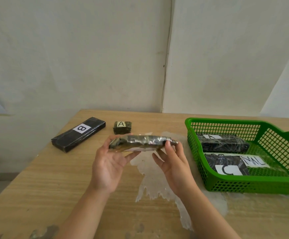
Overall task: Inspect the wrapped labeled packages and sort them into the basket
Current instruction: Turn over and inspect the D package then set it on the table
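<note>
Green basket (pixel 198 171) at the table's right edge already holds two packages, A (pixel 222 143) and C (pixel 228 165). The left hand (pixel 108 167) and right hand (pixel 172 157) clasp a third wrapped package (pixel 140 141) by its ends above the table's middle, under inspection; the B package (pixel 78 133) and small A package (pixel 122 127) wait near the far left edge.

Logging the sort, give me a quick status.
Both hands, left hand and right hand, grip wrapped package above table. Basket holds two. Path clear.
</note>
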{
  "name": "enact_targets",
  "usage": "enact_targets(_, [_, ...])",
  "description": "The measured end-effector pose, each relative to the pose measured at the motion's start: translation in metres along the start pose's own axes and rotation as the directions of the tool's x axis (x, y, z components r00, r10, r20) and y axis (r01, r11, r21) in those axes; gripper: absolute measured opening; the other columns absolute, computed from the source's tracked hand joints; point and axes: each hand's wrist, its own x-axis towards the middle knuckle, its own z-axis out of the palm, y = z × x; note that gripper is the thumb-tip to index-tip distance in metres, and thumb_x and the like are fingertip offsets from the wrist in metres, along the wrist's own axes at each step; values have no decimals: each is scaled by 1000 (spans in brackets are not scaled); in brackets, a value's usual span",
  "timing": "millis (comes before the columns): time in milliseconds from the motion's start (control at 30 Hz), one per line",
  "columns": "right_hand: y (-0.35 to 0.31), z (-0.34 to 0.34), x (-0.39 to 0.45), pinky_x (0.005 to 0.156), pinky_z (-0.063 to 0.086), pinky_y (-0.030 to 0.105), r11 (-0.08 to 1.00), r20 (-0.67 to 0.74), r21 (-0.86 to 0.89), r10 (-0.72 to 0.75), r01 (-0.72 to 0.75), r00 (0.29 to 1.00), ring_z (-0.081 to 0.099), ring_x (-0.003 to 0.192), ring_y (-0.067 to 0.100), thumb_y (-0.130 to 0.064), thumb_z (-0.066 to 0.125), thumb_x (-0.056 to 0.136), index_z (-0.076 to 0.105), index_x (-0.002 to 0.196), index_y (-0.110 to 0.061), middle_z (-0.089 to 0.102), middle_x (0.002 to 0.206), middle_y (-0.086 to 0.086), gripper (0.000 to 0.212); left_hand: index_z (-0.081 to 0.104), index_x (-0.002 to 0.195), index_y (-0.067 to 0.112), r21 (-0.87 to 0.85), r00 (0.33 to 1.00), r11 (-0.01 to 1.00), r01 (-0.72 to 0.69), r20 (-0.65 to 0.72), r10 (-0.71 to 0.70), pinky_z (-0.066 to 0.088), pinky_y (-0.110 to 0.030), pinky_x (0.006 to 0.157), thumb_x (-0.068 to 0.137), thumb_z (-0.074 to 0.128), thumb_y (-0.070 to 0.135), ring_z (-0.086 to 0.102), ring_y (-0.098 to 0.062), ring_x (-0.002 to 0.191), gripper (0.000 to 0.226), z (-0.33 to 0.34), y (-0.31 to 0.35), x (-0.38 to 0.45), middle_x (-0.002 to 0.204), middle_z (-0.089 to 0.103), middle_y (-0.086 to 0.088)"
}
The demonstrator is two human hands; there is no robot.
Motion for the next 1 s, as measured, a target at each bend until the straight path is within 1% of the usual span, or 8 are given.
enact_targets(67, [1,-3,2,106,43,45,999,-14,44,-21,21,1000,58,110,24,-32,68,75,51,101,-13,62,108,7,37,49,118,1,-68,998,996,54,46,-51,28,-70,103,75,68,45,49,-41,123,64,0,2,-1,133,55,-23])
enact_targets(167, [2,-6,6,102,48,40,992,15,111,-54,52,998,59,106,23,-39,86,59,54,101,-13,61,108,9,59,58,112,2,-194,970,951,239,14,-241,36,-71,97,84,49,48,49,-45,126,54,-1,4,-1,138,50,-27])
enact_targets(300, [0,-12,10,100,47,39,976,36,196,-99,90,994,59,104,18,-33,90,56,57,109,-13,60,117,6,67,63,107,-3,-118,878,870,479,74,-473,55,-54,82,68,84,25,48,-59,117,52,-6,10,1,134,44,-41])
enact_targets(400, [-1,-10,10,100,47,37,972,-12,220,-78,79,997,57,111,23,-27,80,70,51,127,-7,58,121,11,67,64,115,-2,-81,835,832,549,14,-550,62,-36,58,50,92,3,67,-48,93,70,-2,12,-1,124,57,-36])
enact_targets(533, [1,-7,8,106,43,48,993,-5,108,46,-45,999,56,123,31,-28,57,85,42,140,-13,56,136,11,59,55,127,6,-14,888,909,416,-209,-410,61,-33,63,62,80,3,72,-32,91,70,4,3,2,118,66,-25])
enact_targets(700, [12,2,-5,96,51,46,978,226,-147,176,-145,958,63,114,31,-22,68,83,51,129,-12,63,125,15,50,39,140,27,172,932,959,226,-324,-161,58,-32,68,64,74,4,70,-25,101,87,7,-11,3,123,65,-11])
enact_targets(867, [10,7,-3,84,57,42,975,70,-213,73,-56,995,68,91,25,-16,76,75,53,91,-7,67,95,12,29,44,132,25,264,946,954,141,-319,-52,58,-41,73,64,74,6,67,-27,103,76,8,-9,4,116,65,-9])
enact_targets(1000, [-3,-2,0,69,57,38,999,13,-43,22,-21,1000,67,87,23,-8,63,83,58,95,-6,69,96,11,13,52,126,20,255,942,959,124,-335,-32,57,-39,67,75,67,28,69,-19,89,54,-3,-1,7,104,69,-4])
